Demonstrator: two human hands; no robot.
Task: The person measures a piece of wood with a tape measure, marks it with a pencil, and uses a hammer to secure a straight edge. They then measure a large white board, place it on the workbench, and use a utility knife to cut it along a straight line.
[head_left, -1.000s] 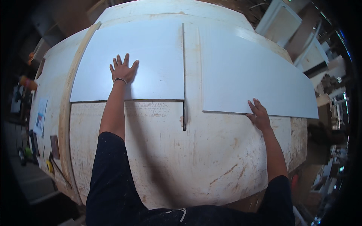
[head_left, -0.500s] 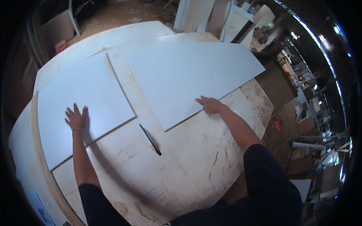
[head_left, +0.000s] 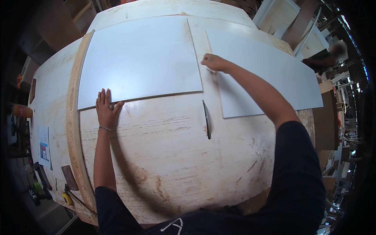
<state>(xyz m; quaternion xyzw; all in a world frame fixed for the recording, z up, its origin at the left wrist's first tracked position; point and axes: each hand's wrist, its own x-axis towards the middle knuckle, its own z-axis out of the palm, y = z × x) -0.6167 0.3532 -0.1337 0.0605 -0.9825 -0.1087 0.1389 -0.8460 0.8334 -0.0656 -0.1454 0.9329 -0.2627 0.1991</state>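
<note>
Two white panels lie on a worn white worktable [head_left: 168, 156]. My left hand [head_left: 107, 111] is open, its fingers flat on the near edge of the left panel [head_left: 137, 58] and its thumb out to the side. That panel's left side runs along a long wooden strip [head_left: 72, 105]. My right hand [head_left: 214, 62] is closed, fingers curled, over the gap between the panels, close to the left edge of the right panel [head_left: 270, 70]. Nothing shows in it. A dark slot [head_left: 207, 121] cuts the tabletop below the gap.
At the left lie a printed sheet [head_left: 44, 147], a brown block [head_left: 69, 178] and a yellow-and-black tool [head_left: 67, 198]. An orange-capped container [head_left: 22, 111] stands at the table's left edge. Boards [head_left: 278, 15] lean beyond the far right corner; another person [head_left: 327, 58] is there.
My view has turned toward the left. My left hand has shifted from the left panel's surface to its near edge. My right hand has left the right panel's near edge and curled closed by the gap.
</note>
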